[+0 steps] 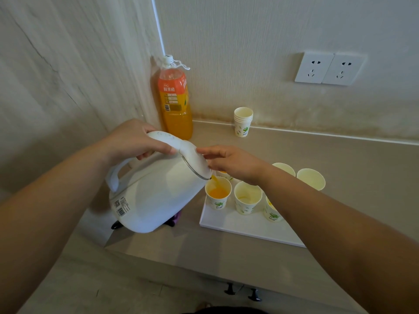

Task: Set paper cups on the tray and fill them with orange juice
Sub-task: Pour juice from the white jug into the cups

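A white kettle (pixel 156 191) is tilted to the right, and a thin stream of orange juice runs from its spout into the front-left paper cup (pixel 218 196). My left hand (pixel 133 139) grips the top of the kettle's handle. My right hand (pixel 231 163) touches the kettle's lid with straight fingers. A white tray (pixel 244 227) holds several paper cups with a green leaf print. The middle front cup (pixel 247 197) holds no juice; a cup (pixel 272 211) under my right forearm shows some juice. Two more cups (pixel 311 179) stand at the tray's far right.
An orange juice bottle (pixel 175 98) stands in the corner against the wall. A stack of spare paper cups (pixel 243 121) stands by the back wall. Two wall sockets (pixel 328 68) are at the upper right. The counter's front edge (pixel 181 266) has cabinet handles below.
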